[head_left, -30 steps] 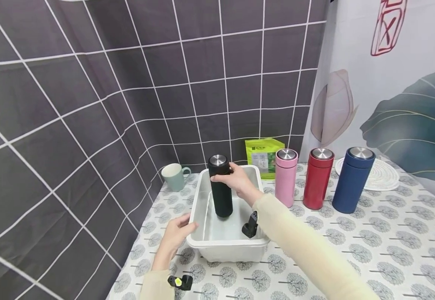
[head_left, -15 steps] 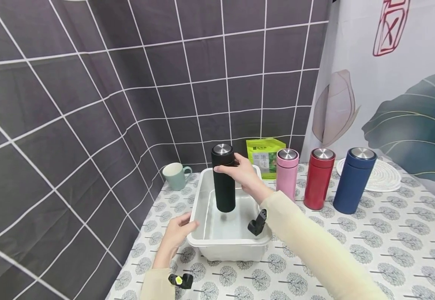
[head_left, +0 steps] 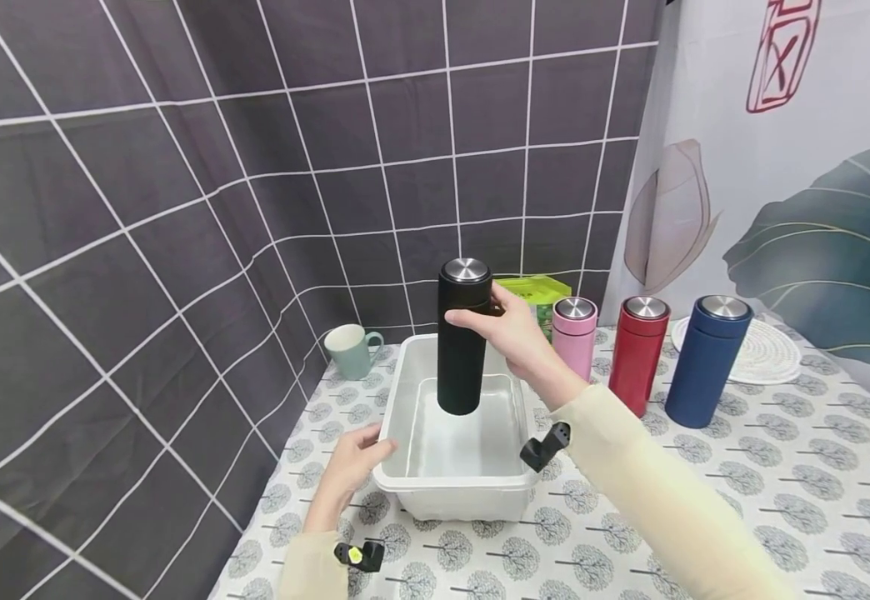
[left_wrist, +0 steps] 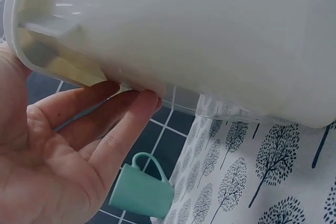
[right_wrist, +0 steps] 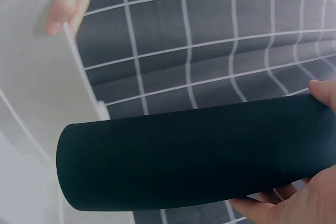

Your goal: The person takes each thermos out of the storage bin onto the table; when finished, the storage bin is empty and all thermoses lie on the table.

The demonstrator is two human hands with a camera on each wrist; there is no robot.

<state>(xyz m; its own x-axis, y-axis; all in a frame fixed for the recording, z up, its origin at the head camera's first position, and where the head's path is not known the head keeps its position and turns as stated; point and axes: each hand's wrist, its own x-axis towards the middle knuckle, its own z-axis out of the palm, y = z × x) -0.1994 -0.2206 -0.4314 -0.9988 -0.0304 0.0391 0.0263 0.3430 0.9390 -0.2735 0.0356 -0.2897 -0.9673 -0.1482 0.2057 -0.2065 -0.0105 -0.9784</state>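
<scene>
My right hand (head_left: 513, 329) grips a black thermos flask (head_left: 459, 367) near its top, thumb in front and fingers behind. Upright in the head view, the flask has a silver disc on its lid and overlaps the inside of a white plastic tub (head_left: 450, 483). Its dark body (right_wrist: 184, 156) fills the lower part of the right wrist view. My left hand (head_left: 352, 467) holds the tub's left rim, thumb over the edge. In the left wrist view, the fingertips (left_wrist: 147, 100) press the tub's outer wall (left_wrist: 210, 40).
Pink (head_left: 574, 342), red (head_left: 637, 358) and blue thermos flasks (head_left: 707, 362) stand to the right. Behind them lies a round white woven mat (head_left: 768, 354). A green pouch (head_left: 536, 287) is partly hidden behind my right hand. Left of the tub stands a mint mug (head_left: 351, 354).
My right hand has raised the black thermos flask from low inside the tub and moved it slightly right. The left hand stays at the tub's rim.
</scene>
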